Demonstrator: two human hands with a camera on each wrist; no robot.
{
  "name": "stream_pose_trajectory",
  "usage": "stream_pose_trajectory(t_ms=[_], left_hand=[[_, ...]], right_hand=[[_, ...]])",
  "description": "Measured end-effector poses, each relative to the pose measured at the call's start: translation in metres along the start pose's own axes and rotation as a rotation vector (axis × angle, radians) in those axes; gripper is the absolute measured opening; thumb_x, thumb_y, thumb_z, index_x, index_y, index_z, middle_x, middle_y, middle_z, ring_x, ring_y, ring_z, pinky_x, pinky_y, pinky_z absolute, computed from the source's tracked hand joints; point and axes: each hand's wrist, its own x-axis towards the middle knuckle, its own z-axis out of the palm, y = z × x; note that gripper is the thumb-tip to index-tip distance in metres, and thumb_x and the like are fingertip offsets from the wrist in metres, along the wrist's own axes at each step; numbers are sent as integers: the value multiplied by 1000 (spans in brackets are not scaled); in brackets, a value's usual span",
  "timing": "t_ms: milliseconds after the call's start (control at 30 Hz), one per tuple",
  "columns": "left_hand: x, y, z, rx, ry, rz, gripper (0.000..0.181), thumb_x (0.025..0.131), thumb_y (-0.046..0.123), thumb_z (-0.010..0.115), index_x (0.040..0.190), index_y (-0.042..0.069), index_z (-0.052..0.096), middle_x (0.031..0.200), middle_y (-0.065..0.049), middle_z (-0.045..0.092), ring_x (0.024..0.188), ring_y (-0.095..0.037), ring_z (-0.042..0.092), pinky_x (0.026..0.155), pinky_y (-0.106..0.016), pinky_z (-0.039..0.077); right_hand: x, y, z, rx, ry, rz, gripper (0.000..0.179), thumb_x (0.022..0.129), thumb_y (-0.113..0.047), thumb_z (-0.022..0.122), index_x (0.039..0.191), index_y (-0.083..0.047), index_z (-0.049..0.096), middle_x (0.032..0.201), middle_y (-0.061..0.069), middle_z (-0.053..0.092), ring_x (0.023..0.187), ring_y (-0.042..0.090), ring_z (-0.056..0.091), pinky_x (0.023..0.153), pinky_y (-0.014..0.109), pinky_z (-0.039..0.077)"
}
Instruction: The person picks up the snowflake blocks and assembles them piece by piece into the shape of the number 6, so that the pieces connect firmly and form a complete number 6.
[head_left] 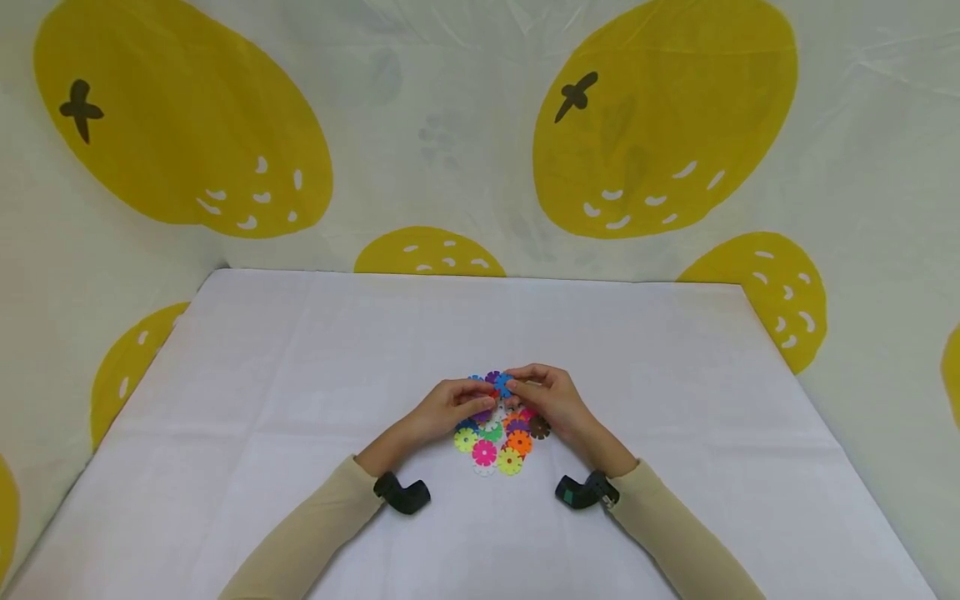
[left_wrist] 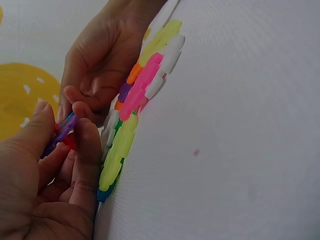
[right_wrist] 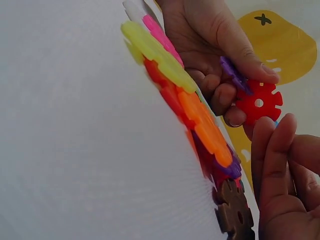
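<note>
Left grip (head_left: 448, 408) pinching red notched disc (right_wrist: 270, 100) at thumb and fingertips, purple disc (right_wrist: 232, 74) against it; right grip (head_left: 557, 402) pinching blue notched disc (head_left: 503, 384) just beside. Below both: multicoloured disc pile (head_left: 484, 452) on white-covered counter (head_left: 300, 375).

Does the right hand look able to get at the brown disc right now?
Probably yes: the brown disc lies at the edge of the pile, close to the right hand, with nothing seen covering it. That hand pinches the blue disc, though, so it may need to let go first.
</note>
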Motion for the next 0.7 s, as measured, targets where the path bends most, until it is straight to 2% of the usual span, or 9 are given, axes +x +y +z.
stream_pose_trajectory(t_ms=[333, 533, 600, 700], left_hand=[[-2, 2, -2, 93, -13, 51, 34, 99, 17, 58, 124, -5, 62, 112, -16, 68, 95, -14, 61, 85, -20, 51], [-2, 3, -1, 31, -40, 22, 37, 96, 15, 63, 123, -9, 60, 108, -18, 68, 93, -16, 64, 84, -23, 53], [-1, 3, 0, 20, -40, 21, 37, 98, 19, 61, 123, -8, 60, 109, -16, 69, 95, -14, 65, 86, -23, 52], [0, 2, 0, 6, -18, 23, 36, 102, 25, 52, 116, -6, 64, 95, -7, 66, 88, -11, 60, 79, -21, 50]], right_hand=[[1, 0, 0, -37, -37, -21, 28, 95, 0, 60, 117, 17, 58, 80, 1, 72, 68, 11, 69, 72, 22, 56], [2, 1, 1, -79, -37, -11, 30, 94, -6, 64, 117, 14, 61, 83, 0, 72, 67, 11, 67, 67, 22, 55], [2, 2, 0, -52, -37, -7, 31, 95, -5, 62, 119, 14, 60, 83, 1, 72, 67, 11, 67, 67, 21, 55], [3, 3, -1, -15, -58, -16, 33, 97, -6, 58, 122, 16, 57, 83, 1, 72, 67, 10, 66, 68, 21, 55]])
